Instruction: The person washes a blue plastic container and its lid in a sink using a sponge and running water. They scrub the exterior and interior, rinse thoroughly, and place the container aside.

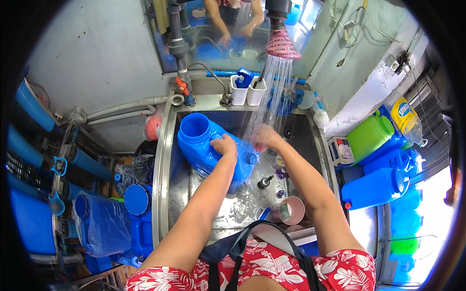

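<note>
A blue plastic water jug (196, 154) leans tilted in the stainless-steel sink (222, 222), its wide uncapped mouth up at the left. My left hand (225, 145) grips the jug's handle. Near the jug's right end, beside a small blue cap (251, 158), my right hand (267, 138) is blurred under falling water. Something reddish shows at its fingers, too blurred to name. The water pours from a shower-like outlet (282, 47) wrapped in pink printed tape.
A pink tub (292, 211) and a dark nozzle-like fitting (265, 182) lie in the sink. White holders (239, 95) stand on the back ledge, near an orange-handled valve (182, 86). Blue jugs (373, 189) crowd the right; a bagged jug (103, 225) stands left.
</note>
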The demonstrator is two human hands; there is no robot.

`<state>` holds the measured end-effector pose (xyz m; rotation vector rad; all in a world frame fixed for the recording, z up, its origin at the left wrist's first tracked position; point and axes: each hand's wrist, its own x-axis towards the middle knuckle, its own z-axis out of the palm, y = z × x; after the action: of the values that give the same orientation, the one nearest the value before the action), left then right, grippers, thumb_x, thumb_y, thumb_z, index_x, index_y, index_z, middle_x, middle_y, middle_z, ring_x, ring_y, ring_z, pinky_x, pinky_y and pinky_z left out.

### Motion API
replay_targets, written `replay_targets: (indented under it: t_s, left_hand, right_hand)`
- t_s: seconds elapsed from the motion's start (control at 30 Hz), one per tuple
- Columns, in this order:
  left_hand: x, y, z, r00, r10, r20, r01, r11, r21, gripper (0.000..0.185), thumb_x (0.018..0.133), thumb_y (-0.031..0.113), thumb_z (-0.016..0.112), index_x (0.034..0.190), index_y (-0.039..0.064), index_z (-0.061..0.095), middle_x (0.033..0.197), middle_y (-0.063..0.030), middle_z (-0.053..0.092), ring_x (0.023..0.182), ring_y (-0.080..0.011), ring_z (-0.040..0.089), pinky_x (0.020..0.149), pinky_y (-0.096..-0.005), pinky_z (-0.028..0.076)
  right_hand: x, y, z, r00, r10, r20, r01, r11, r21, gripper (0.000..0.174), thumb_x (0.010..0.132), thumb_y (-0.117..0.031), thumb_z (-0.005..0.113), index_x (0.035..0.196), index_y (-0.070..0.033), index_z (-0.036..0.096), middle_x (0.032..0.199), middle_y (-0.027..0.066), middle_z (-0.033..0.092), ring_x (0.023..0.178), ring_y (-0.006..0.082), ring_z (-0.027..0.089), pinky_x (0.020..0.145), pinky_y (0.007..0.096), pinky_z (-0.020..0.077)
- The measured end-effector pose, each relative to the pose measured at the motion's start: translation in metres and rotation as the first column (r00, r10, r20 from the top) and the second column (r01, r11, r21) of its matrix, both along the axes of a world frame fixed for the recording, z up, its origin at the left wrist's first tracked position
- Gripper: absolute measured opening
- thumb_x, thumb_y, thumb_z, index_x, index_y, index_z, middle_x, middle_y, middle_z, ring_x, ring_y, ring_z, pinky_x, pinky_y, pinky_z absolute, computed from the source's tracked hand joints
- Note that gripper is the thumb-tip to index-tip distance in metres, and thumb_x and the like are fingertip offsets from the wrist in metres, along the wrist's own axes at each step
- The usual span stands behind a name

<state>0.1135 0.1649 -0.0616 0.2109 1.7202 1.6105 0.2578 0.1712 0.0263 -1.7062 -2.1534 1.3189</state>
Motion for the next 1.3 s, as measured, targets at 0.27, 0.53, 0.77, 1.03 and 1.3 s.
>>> replay_targets:
  t_s: [0.27,0.53,0.77,1.03,1.3]
  left_hand:
    - [-0.001,-0.005,0.005,0.998,-0.005,0.069,0.001,0.998,0.055,0.041,0.087,0.005,0.061,0.111,-0.015,0.035,0.073,-0.02,0.059,0.049,-0.0234,0.059,0.04,-0.0355,0.052]
    - [-0.005,-0.004,0.0,1.0,0.009,0.012,-0.009,1.0,0.028,0.042,0.087,0.008,0.06,0.111,-0.015,0.034,0.083,-0.028,0.061,0.053,-0.0319,0.064,0.043,-0.0378,0.056]
    - [0.001,0.001,-0.012,1.0,-0.006,-0.018,0.007,0.999,0.044,0.045,0.087,0.01,0.06,0.112,-0.016,0.032,0.091,-0.0333,0.06,0.061,-0.0379,0.067,0.047,-0.0401,0.058]
    - [-0.004,0.005,-0.013,0.998,0.045,-0.051,-0.046,0.999,-0.009,0.035,0.085,0.006,0.061,0.102,-0.015,0.039,0.073,-0.0215,0.061,0.05,-0.0259,0.06,0.043,-0.0376,0.053]
    - [0.002,-0.005,0.001,0.999,0.005,-0.046,-0.004,1.0,0.015,0.037,0.086,0.009,0.061,0.105,-0.013,0.038,0.081,-0.0266,0.061,0.053,-0.0309,0.063,0.045,-0.0391,0.053]
  right_hand:
    - [-0.011,-0.081,-0.017,0.959,-0.282,0.012,0.278,0.937,-0.212,0.048,0.093,-0.041,0.055,0.081,0.004,0.067,0.057,0.0179,0.063,0.049,0.027,0.065,0.054,0.0384,0.0555]
    - [-0.013,-0.109,-0.05,0.985,0.172,0.006,-0.108,0.589,0.801,0.027,0.072,-0.016,0.071,0.094,-0.005,0.058,0.115,0.0222,0.055,0.103,0.04,0.058,0.08,0.0421,0.0523]
    - [-0.026,-0.101,-0.042,0.939,-0.345,0.001,0.324,0.882,0.342,0.03,0.082,-0.023,0.069,0.099,-0.001,0.057,0.079,0.0235,0.06,0.079,0.0405,0.065,0.072,0.0454,0.0523]
    - [0.009,-0.1,-0.042,0.82,0.362,0.443,-0.547,0.267,0.793,0.034,0.076,-0.009,0.06,0.11,-0.007,0.056,0.115,0.0144,0.055,0.104,0.0322,0.056,0.081,0.0395,0.0538]
    - [0.01,-0.085,-0.037,0.783,0.42,0.459,-0.604,0.338,0.722,0.032,0.083,-0.024,0.06,0.109,-0.008,0.05,0.115,0.0156,0.051,0.102,0.0335,0.057,0.078,0.0416,0.0527]
